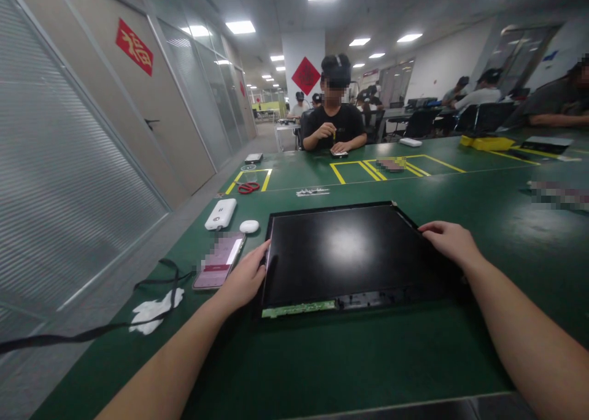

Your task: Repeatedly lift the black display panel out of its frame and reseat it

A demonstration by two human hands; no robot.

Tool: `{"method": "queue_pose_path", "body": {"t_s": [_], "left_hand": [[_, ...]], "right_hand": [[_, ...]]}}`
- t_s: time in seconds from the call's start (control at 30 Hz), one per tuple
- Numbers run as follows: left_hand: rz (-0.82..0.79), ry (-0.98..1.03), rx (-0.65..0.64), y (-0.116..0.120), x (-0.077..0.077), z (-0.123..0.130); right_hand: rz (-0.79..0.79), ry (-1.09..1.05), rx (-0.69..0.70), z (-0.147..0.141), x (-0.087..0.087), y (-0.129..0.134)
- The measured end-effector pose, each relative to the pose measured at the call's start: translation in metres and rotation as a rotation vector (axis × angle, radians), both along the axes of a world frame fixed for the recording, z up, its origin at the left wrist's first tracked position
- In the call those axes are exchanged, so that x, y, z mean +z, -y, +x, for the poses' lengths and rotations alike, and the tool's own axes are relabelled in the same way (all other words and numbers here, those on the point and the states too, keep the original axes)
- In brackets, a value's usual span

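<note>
Bare left hand (243, 274) and right hand (450, 241) apart, touching opposite edges of our flat black rectangular screen panel (340, 257), likely steadying it; can't tell finger closure.

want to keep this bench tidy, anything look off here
The crumpled white tissue near the phone looks untidy, a black strap draped across it. The screen panel shows a bare green circuit board at its near edge.

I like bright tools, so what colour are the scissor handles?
The scissors' handles are red, seen best in the head view.
</note>
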State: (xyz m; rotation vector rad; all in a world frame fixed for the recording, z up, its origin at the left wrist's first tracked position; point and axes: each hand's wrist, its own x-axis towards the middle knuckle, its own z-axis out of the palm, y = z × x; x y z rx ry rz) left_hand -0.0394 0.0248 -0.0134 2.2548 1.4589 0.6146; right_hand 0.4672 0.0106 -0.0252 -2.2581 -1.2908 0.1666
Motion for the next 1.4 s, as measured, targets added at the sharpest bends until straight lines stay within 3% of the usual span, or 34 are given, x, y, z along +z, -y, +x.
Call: {"method": "queue_pose_path", "body": {"t_s": [0.23, 0.5, 0.73, 1.0, 1.4], "left_hand": [[-0.090, 0.171, 0.093, 0.002, 0.005, 0.003], [-0.297, 0.673, 0.189, 0.007, 0.007, 0.013], [-0.432, 1.103, 0.411, 0.009, 0.010, 0.023], [-0.599, 1.199, 0.503, 0.014, 0.019, 0.031], [-0.650, 1.247, 0.502, 0.014, 0.018, 0.033]], "right_hand": [[-0.026, 0.024, 0.008, 0.002, -0.001, 0.000], [-0.055, 0.066, 0.015, 0.008, -0.007, -0.004], [-0.118, 0.087, 0.025, 0.011, -0.009, -0.008], [-0.093, 0.074, 0.020, 0.015, -0.016, -0.010], [-0.128, 0.062, 0.061, 0.011, -0.018, -0.013]]}}
